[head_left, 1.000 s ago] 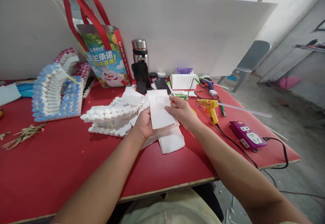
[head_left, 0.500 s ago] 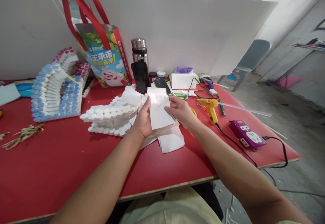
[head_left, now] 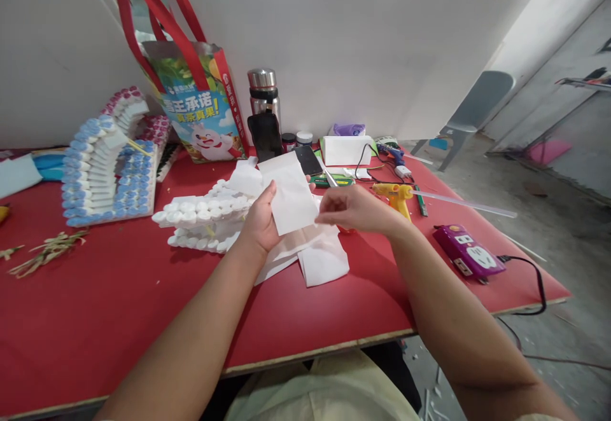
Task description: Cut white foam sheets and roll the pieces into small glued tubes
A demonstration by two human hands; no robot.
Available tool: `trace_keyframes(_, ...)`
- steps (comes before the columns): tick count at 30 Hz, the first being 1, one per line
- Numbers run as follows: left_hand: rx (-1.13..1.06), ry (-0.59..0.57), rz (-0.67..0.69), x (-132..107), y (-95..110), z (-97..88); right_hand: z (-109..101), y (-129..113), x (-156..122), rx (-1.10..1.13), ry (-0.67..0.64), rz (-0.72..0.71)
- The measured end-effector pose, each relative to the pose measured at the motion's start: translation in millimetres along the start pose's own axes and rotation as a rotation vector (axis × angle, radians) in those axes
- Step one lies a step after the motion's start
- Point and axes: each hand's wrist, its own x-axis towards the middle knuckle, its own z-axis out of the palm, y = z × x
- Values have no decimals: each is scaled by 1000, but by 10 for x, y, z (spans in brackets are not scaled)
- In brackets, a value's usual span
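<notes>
A white sheet of thin paper (head_left: 291, 195), perhaps a folded tissue, is held up over the table. My left hand (head_left: 263, 220) is closed on its left edge, thumb on top, other fingers behind it. Fingertips of that hand show past the far right edge. My right hand (head_left: 351, 210) is at the sheet's lower right corner, fingers curled and drawn together; whether anything is pinched there is hidden. Beneath lie more white sheets (head_left: 325, 262). To the left rests a white piece built of many rounded rolls (head_left: 203, 212).
A blue-and-white rolled piece (head_left: 88, 179) and a printed bag (head_left: 205, 112) stand left, a steel bottle (head_left: 262, 81) behind. On the right are a yellow glue gun (head_left: 398, 200) with a long glue stick, a purple power socket (head_left: 468, 252), cables and a phone (head_left: 308, 160).
My right hand has come off the sheet's upper right edge and moved down and right. The sheet is now turned and tilted in my left hand, which has shifted slightly left.
</notes>
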Motion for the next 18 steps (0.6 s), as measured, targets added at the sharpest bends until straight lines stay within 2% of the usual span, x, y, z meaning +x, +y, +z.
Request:
trace_keyframes(2,-2,-7,58,-3,26,-17,-63,-63,-66,-143,-252,61)
trace_keyframes(3,-2,1,71,-6,32,-23,-75,-99,-91,-237,-313,102)
trace_keyframes(6,-4,34,49,-24,32,-21,-49,-204,-129,-491,-389,252)
trace_keyframes(8,-7,42,27,-36,29,-10,-4,-243,-127,-566,-481,337)
trace_keyframes(10,1,42,25,-42,30,-1,35,-235,-110,-538,-583,337)
trace_keyframes(12,16,43,34,-38,34,0,50,-191,-90,-438,-642,266)
trace_keyframes(15,32,57,51,-13,32,-22,-4,-125,-84,-277,-682,171)
trace_keyframes(18,31,41,42,11,14,-52,-123,-111,-116,-125,-663,54)
